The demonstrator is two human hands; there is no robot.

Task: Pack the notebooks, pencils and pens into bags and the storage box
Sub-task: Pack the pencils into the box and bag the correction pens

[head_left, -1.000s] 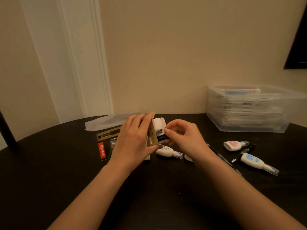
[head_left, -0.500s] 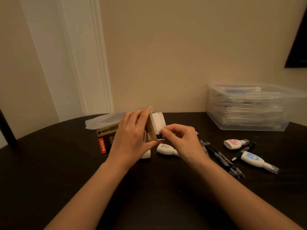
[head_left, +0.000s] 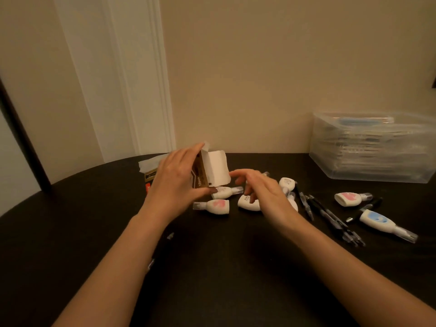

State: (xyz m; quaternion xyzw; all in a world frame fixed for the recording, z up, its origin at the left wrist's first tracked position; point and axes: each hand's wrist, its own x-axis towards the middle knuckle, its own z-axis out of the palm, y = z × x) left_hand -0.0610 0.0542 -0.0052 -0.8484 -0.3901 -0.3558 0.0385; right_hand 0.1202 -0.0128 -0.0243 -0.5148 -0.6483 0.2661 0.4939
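My left hand (head_left: 175, 179) grips a small gold and white carton (head_left: 208, 172), tipped up with its white flap open toward the right. Just right of it, my right hand (head_left: 262, 188) hovers with fingers spread and nothing in them, above several white correction-tape dispensers (head_left: 214, 206) lying on the dark table (head_left: 212, 267). Black pens (head_left: 325, 213) lie in a bundle to the right. Beyond them lie a pink-marked dispenser (head_left: 349, 198) and a blue-marked one (head_left: 379, 220). The clear storage box (head_left: 375, 147), stacked with notebooks, stands at the back right.
A clear plastic bag (head_left: 151, 162) and a second gold and black pack (head_left: 150, 177) lie behind my left hand. The wall runs close behind the table. A dark chair post (head_left: 23, 135) stands at the left edge.
My right hand has left the carton's mouth and opened over the table. The carton is tipped further up. More white dispensers now lie below it, where only one or two showed before.
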